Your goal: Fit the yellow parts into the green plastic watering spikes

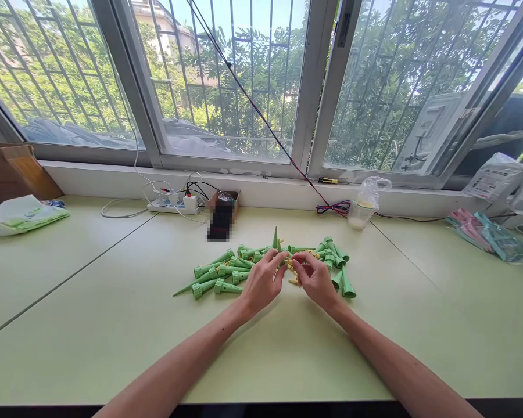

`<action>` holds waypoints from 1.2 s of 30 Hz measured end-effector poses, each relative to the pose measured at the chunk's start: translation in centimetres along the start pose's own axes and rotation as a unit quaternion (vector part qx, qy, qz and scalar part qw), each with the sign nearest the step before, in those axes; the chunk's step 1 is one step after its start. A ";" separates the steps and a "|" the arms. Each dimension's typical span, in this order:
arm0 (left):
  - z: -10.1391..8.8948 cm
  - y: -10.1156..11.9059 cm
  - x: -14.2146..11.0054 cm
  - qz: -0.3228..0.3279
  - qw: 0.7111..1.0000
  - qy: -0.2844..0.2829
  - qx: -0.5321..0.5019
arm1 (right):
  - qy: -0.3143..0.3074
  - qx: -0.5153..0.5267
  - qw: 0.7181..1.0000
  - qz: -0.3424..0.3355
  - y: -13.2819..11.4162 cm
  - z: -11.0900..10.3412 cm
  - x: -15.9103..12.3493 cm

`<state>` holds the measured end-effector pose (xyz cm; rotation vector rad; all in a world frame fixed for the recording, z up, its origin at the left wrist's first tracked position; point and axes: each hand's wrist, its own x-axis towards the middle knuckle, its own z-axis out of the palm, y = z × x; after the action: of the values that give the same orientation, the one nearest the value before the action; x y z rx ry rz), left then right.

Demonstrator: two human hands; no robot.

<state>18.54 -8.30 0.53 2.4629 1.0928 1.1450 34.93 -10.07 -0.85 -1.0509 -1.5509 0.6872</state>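
My left hand (264,281) is closed around a green plastic watering spike (279,246), its pointed end rising above the fingers. Close beside it, the fingertips of my right hand (316,281) are pinched on a small yellow plastic piece (290,261) held against the spike; the fingers partly hide it. To the left lies a heap of green spikes (207,287) with ribbed collars. More green spikes (347,284) lie to the right of my right hand. Small loose yellow pieces (294,281) are scattered on the table between my hands.
The pale green table (261,360) runs up to the window sill. At the back stand a power strip (174,204), a small box (229,200) and a plastic cup in a clear bag (361,212). Bagged items (501,238) lie far right, a white-green package (28,215) far left.
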 end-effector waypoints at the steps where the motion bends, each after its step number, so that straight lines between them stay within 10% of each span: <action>1: 0.0 0.0 0.0 0.002 1.000 -0.001 0.001 | -0.002 0.000 1.000 0.000 0.0 0.0 0.0; 36: 0.3 -0.8 0.1 0.055 0.998 0.035 -0.026 | -0.036 -0.014 0.999 0.000 0.7 0.0 0.1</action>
<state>18.34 -7.67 0.04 2.4864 0.9439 1.2846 35.14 -9.72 -1.37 -1.0560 -1.6257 0.7118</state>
